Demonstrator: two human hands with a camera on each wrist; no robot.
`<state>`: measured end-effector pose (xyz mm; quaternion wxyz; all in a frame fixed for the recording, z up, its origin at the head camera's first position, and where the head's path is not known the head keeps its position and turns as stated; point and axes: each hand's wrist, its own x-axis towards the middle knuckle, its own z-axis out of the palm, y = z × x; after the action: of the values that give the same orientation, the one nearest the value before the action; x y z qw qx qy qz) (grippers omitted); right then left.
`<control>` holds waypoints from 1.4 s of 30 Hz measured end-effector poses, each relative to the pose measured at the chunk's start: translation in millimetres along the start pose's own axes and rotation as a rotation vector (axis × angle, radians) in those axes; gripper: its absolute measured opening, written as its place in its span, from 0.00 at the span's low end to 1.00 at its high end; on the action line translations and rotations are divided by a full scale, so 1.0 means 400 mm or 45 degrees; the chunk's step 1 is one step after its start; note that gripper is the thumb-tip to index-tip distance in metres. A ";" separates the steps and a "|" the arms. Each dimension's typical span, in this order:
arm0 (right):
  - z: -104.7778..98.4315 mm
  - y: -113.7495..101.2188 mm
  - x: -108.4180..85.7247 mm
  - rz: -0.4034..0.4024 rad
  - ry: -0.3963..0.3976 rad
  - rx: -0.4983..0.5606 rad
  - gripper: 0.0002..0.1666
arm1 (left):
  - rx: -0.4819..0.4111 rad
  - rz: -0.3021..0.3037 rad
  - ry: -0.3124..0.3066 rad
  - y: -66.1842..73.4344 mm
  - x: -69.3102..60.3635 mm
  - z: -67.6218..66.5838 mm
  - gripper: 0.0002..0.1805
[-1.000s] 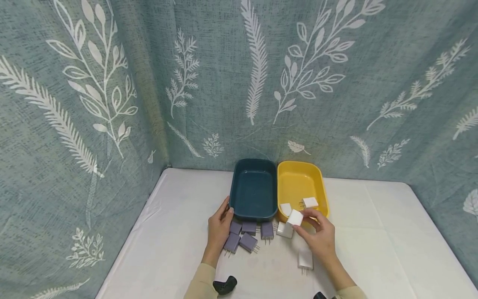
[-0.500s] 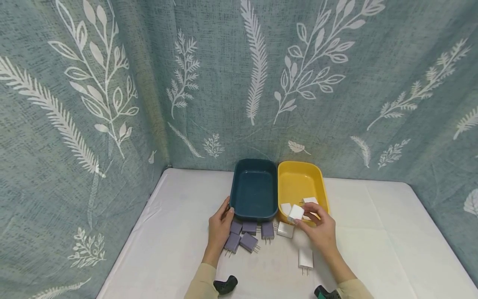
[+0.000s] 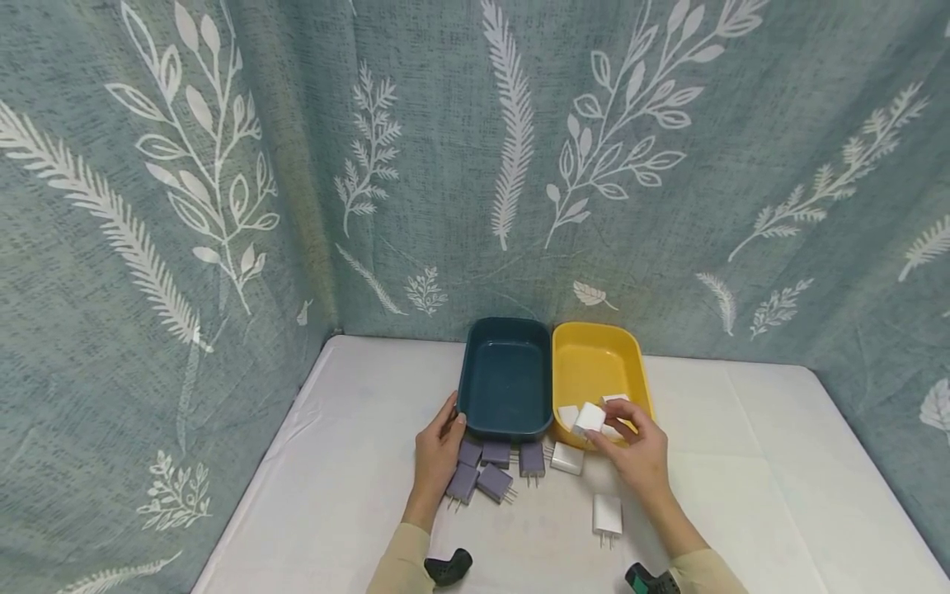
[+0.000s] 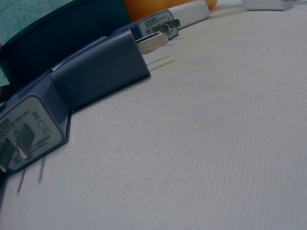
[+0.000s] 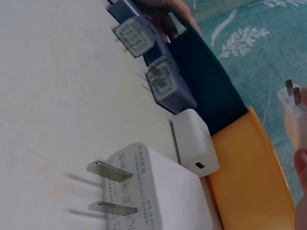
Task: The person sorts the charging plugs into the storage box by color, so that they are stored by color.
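Note:
My right hand (image 3: 642,450) pinches a white charger plug (image 3: 590,418) between thumb and fingers, over the front of the yellow tray (image 3: 590,332). Its two prongs show in the right wrist view, on the held charger (image 5: 291,115). Inside that tray other white chargers (image 3: 567,415) lie, partly hidden by the hand. At the left front corner of the dark teal tray (image 3: 508,435), my left hand (image 3: 438,450) rests with fingers extended against the wall. Several purple-grey chargers (image 3: 495,483) lie just in front, close by the left hand.
A white charger (image 3: 567,458) lies on the table before the yellow tray, and another white charger (image 3: 607,516) sits nearer me, prongs toward me. Both trays stand side by side against a patterned curtain (image 3: 445,165). White cloth (image 3: 742,462) covers the table.
My right hand has carried the white charger slightly forward, from the yellow tray's front rim to just over its inside. The left hand stays at the teal tray.

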<state>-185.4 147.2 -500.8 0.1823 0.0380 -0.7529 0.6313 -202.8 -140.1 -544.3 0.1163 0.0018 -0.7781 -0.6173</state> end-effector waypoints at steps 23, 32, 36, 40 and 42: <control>0.014 -0.002 0.055 0.260 0.044 -0.101 0.37 | -0.001 0.021 0.047 -0.048 0.015 0.013 0.24; 0.020 -0.011 0.064 0.285 0.058 -0.059 0.40 | 0.030 0.039 0.024 0.047 -0.010 -0.006 0.23; 0.021 -0.012 0.074 0.269 0.083 -0.051 0.40 | 0.047 0.036 0.021 0.051 -0.012 -0.004 0.23; 0.025 -0.010 0.086 0.235 0.088 -0.039 0.40 | 0.026 0.034 0.033 0.013 -0.003 0.005 0.24; 0.027 -0.009 0.092 0.222 0.083 -0.030 0.40 | 0.019 0.033 0.044 -0.013 0.003 0.010 0.24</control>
<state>-221.1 142.4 -487.0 0.1517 -0.0503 -0.7542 0.6369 -205.4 -137.8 -550.1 0.1380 0.0033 -0.7804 -0.6098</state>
